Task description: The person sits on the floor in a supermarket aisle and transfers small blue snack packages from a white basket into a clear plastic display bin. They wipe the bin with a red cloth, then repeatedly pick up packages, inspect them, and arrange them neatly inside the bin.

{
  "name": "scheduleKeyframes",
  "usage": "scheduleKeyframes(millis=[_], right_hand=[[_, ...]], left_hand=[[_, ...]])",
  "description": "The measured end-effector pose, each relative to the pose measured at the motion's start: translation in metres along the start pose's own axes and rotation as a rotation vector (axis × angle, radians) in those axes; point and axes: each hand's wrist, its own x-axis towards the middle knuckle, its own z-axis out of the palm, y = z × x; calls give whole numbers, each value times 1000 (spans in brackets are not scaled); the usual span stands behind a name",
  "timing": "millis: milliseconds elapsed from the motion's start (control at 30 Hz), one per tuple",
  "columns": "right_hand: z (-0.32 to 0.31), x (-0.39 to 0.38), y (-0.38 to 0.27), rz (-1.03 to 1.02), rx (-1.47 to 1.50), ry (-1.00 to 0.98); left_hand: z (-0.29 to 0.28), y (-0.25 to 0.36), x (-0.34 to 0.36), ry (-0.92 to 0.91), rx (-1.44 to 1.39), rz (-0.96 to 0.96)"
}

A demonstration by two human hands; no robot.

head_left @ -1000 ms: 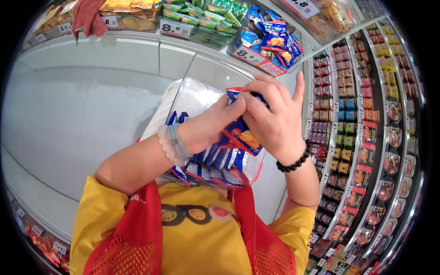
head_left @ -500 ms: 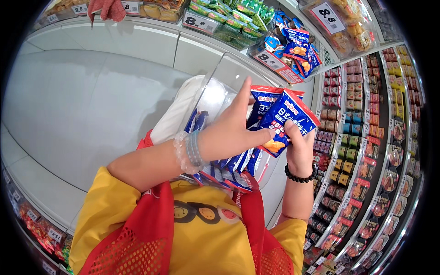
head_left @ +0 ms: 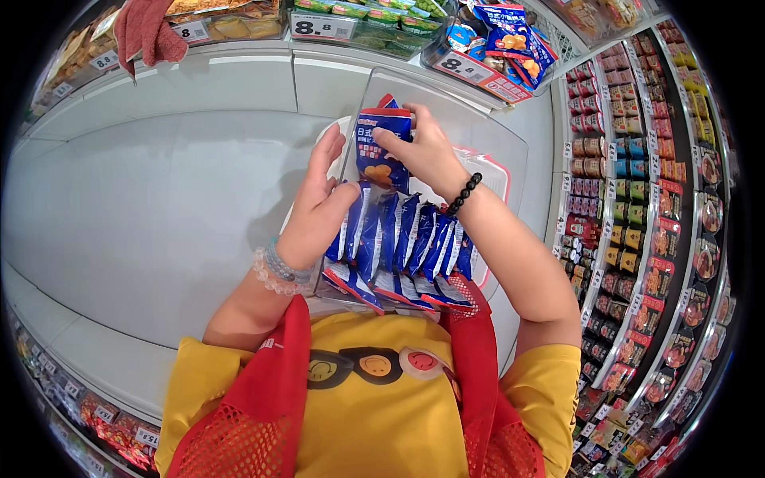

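Note:
My right hand (head_left: 422, 151) grips two blue-and-red snack packs (head_left: 374, 167), held upright at the upper left of a clear plastic bin (head_left: 494, 135). My left hand (head_left: 315, 211) is at the bin's left side, fingers apart and slightly curved, its thumb by the top of a row of blue packs (head_left: 390, 239) standing on edge inside. More packs lie along the bin's near end, against my front. A white item with a red rim shows through the bin's right part.
Ahead are shelf bins of snacks (head_left: 362, 28), one holding similar blue packs (head_left: 510, 40). A red cloth (head_left: 151, 36) hangs at the upper left. Tall shelves of cups and tubs (head_left: 661, 239) line the right. A white platform (head_left: 143, 207) extends to the left, with more goods below.
The packs have gone from the bin's right, where both hands held them, to its upper left in my right hand. My left hand has let go and moved left.

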Motion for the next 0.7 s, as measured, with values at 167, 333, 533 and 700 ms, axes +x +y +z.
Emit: scheduleKeyframes(millis=[167,333,533,700], right_hand=[[-3,-1,-2,195,143,-210],[-4,1,-12,423,464,-229],[13,-15,-44,327,580,-299],[-11,-12,-28,173,432,-421]], left_hand=[[2,-1,1,-20,-66,13],[8,5,-1,-38,-127,3],[2,-1,1,-33,-130,29],[5,2,1,-56,-119,13]])
